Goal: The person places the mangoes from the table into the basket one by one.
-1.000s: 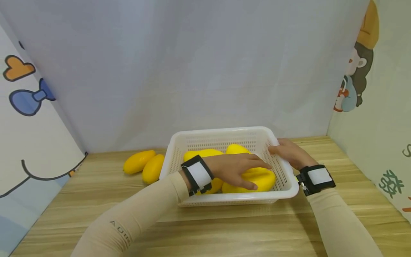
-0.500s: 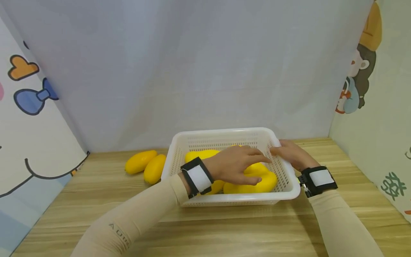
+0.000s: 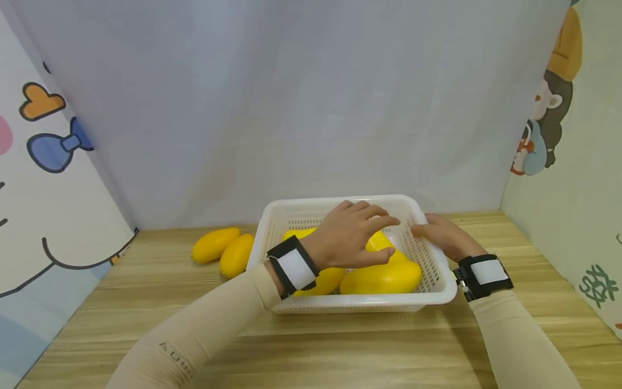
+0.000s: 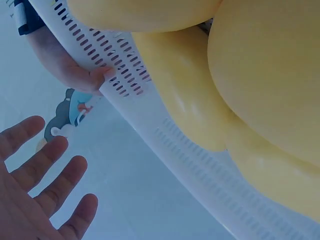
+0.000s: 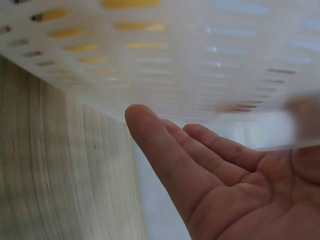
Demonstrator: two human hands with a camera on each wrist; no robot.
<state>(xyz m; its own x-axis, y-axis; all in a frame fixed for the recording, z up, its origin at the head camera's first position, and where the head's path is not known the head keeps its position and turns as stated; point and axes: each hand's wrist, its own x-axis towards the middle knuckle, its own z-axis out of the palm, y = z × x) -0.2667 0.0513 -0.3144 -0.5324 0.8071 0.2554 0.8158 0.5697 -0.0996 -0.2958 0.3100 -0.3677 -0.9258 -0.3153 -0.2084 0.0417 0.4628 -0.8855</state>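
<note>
Your left hand (image 3: 353,235) is above the basket (image 3: 364,300), palm down, with its fingers spread apart. In the left wrist view its four visible fingers stand clear of the yellow fruits. Your right hand (image 3: 446,236) is clamped on the basket's side rim: the thumb lies over the rim, and the fingers lie along the outer wall. The basket is directly beneath your left hand and to the left of your right hand.

At least four yellow fruits (image 3: 381,279) lie in the basket, under and around your left hand, which partly covers them from the head view. Two further fruits (image 3: 216,245) lie side by side on the counter (image 3: 340,351), to the left of your left hand and outside the basket. A pale cloth backdrop (image 3: 291,108) rises beyond both hands. You wear a black strap (image 3: 486,273) on each wrist.
</note>
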